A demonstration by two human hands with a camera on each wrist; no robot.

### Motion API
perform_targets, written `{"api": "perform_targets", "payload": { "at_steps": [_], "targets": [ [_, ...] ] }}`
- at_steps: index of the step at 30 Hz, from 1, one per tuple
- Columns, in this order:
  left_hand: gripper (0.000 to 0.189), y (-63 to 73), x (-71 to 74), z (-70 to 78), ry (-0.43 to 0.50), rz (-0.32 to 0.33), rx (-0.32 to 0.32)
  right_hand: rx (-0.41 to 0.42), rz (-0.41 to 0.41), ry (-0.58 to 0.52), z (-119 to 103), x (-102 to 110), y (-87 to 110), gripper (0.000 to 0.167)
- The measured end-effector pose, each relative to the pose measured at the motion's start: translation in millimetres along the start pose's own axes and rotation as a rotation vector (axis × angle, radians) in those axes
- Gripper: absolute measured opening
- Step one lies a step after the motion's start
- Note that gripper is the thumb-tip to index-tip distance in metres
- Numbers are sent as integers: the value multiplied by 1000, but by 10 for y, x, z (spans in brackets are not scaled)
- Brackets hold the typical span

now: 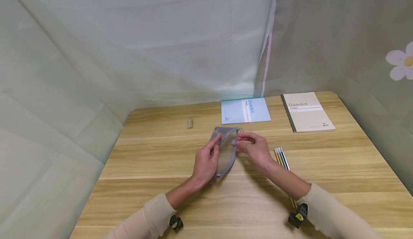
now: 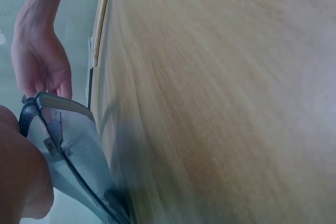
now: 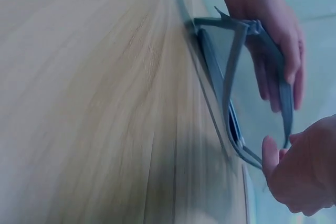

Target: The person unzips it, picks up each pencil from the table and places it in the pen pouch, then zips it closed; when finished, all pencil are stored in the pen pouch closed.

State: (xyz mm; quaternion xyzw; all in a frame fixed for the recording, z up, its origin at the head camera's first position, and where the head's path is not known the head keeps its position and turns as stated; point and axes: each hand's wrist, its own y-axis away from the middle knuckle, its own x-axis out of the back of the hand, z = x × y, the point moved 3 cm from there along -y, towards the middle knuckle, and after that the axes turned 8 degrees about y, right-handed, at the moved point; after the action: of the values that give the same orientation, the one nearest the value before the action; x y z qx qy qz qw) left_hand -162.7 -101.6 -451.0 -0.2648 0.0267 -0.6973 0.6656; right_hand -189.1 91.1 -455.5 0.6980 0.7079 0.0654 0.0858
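A: Where do we find the pouch?

B: We find it near the middle of the table, between two hands. Its mouth gapes wide, so we think the opening part is done.

A: What are the fingers doing?

B: On the left hand, we see fingers and thumb pinching one side of the mouth. On the right hand, thumb and fingertips pinch the other side, at the end nearer the table's far edge.

A: Do we see anything in the pouch?

B: We spot nothing inside, but we can't see all the way down.

A: What lies around it?

B: The blue notebook is just past it, by the far edge. A little tan block lies toward the far left corner. We can't tell what it is.

A: And the pencils?

B: They lie toward the right edge, partly under the right arm. So we think it's early: the pouch looks unfilled and unzipped.

A: What is farthest out?

B: The white notebook, near the far right corner.
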Motion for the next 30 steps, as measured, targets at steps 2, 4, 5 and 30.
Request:
{"api": "perform_targets", "payload": {
  "at_steps": [2, 4, 5, 30],
  "targets": [
    [38, -2, -7, -1, 10, -1, -2, 28, 11, 64, -44, 129, 44, 39],
    [38, -2, -11, 2, 15, -4, 2, 51, 12, 120, -93, 269, 89, 41],
    [38, -2, -13, 3, 17, -5, 5, 60, 9, 148, -118, 342, 113, 43],
    [39, -6, -25, 11, -12, -18, 29, 303, -252, 584, 145, 1489, 495, 76]
  ]
}}
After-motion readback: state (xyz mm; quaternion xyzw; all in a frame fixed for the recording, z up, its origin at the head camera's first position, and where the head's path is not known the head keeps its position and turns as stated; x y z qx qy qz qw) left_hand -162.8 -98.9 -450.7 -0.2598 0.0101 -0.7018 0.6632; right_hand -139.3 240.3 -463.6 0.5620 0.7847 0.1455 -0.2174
